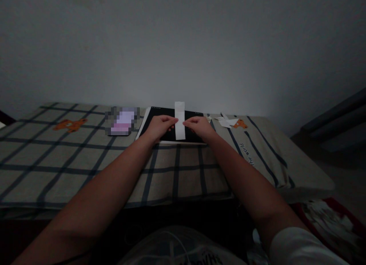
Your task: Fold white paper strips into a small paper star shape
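Between my two hands a narrow strip of white paper (180,122) stands lengthwise, its long side pointing away from me. My left hand (161,127) pinches its left edge with thumb and fingertips. On the opposite edge, my right hand (200,127) pinches it in the same way. Beneath them lies a black notebook or folder (151,115) with white sheets showing along its left and front edges. To the right of it are some folded white paper pieces (228,122).
A phone (122,121), its screen blurred out, lies left of the notebook. The checked cloth (85,154) with orange bear prints covers the table, which meets a grey wall (183,48) behind. At lower right is a red container (337,211) with whitish items.
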